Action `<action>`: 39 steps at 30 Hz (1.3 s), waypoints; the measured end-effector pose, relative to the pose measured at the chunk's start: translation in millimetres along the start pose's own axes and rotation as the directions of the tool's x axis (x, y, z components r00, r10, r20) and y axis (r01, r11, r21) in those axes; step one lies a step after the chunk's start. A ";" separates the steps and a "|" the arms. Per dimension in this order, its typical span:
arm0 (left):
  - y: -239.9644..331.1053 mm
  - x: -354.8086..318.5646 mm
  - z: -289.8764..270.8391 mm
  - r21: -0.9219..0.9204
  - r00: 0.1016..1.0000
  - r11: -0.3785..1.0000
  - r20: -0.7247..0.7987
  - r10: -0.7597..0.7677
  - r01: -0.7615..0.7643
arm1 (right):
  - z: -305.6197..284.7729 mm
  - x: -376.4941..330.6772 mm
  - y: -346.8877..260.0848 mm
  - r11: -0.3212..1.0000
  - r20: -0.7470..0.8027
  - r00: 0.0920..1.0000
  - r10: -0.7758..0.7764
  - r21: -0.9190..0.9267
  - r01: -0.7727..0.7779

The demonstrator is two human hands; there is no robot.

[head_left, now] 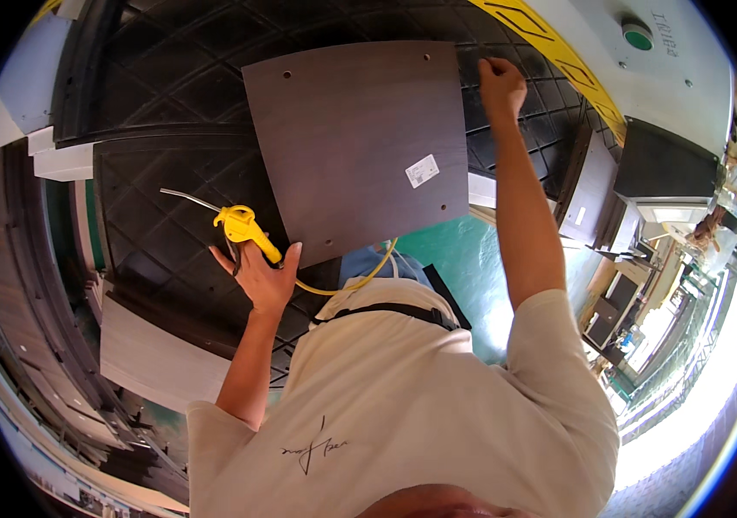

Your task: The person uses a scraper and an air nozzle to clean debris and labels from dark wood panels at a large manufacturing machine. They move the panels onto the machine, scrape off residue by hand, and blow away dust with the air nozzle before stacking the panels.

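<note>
In front of me lies a dark grey-brown flat panel (360, 129) with a small hole near each corner and a white label (423, 171) stuck near its right edge. My left hand (263, 281) is at the panel's near left corner, its fingers around the handle of a yellow air blow gun (243, 226). The gun's thin metal nozzle points up and to the left. A yellow hose (368, 278) runs past my waist. Beyond the panel's right edge, my right hand (502, 86) is raised with curled fingers; whatever they may hold is hidden.
Black work surface (170, 95) with a diamond pattern extends under and around the panel. At the upper right stands a white machine housing (679, 52) with a green button (638, 35) and a yellow edge strip (550, 56). Stacked panels (36, 345) line the left side.
</note>
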State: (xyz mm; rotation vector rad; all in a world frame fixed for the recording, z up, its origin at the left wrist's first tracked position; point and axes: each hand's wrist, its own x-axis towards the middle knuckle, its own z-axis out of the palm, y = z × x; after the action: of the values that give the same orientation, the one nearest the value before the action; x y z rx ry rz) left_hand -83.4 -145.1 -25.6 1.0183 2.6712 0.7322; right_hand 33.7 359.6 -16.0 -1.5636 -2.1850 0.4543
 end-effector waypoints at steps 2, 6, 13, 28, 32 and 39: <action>0.7 -1.7 0.4 -0.014 1.000 1.000 0.003 -0.017 0.017 | 12.2 -5.5 -16.4 0.991 0.003 0.992 -0.125 -0.048 0.125; -0.3 -2.0 -1.1 -0.003 1.000 1.000 0.018 -0.009 0.009 | 47.6 -36.4 -51.9 0.966 0.010 0.969 -0.248 -0.073 0.248; -0.7 -5.0 -2.8 -0.102 0.999 0.993 0.010 -0.052 0.053 | 101.2 -120.4 -204.0 0.822 0.382 0.731 -0.564 0.343 0.455; -13.6 -14.2 -11.7 -0.581 0.974 0.812 -0.152 -0.168 0.050 | -9.2 -323.9 -94.2 0.518 0.584 0.076 -0.808 0.644 0.563; -8.0 -14.7 -19.2 -0.562 0.983 0.821 -0.073 -0.167 0.097 | 1.5 -271.7 -128.0 0.627 0.503 0.381 -0.776 0.554 0.547; -11.5 -13.5 -15.8 -0.501 0.995 0.864 -0.041 -0.086 0.053 | 45.8 -224.9 -139.7 0.556 0.397 0.420 -0.816 0.341 0.759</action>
State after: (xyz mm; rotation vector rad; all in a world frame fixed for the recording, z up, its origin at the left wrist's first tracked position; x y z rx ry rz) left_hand -85.3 -167.4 -17.8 0.7613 2.3435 1.3658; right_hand -39.2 101.1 -19.1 -0.1503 -2.9113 0.6982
